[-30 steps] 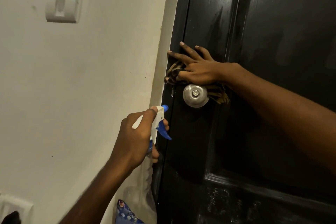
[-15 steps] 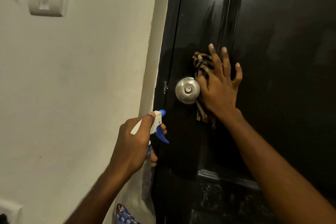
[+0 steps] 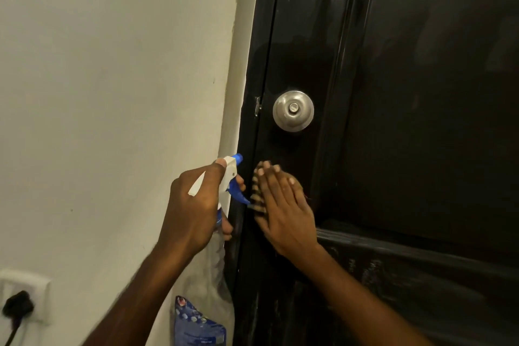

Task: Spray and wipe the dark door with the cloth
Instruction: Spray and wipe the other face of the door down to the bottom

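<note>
Door [image 3: 295,36] edge, cloth [image 3: 256,194] under right hand [image 3: 283,211] (flat)

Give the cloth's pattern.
The cloth is striped, tan and dark bands, peeking out beside the right hand pressing it to the door; head view, slightly blurred.

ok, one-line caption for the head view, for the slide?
Below the knob, the right hand presses a striped cloth against the dark door while the left hand grips the spray bottle.

Two bare hands and forearms

The left hand [image 3: 193,205] and right hand [image 3: 283,211] are bare, and so are both forearms [image 3: 362,300] as far as they show; short fingernails show on the right hand's blurred fingers [image 3: 276,181].
</note>
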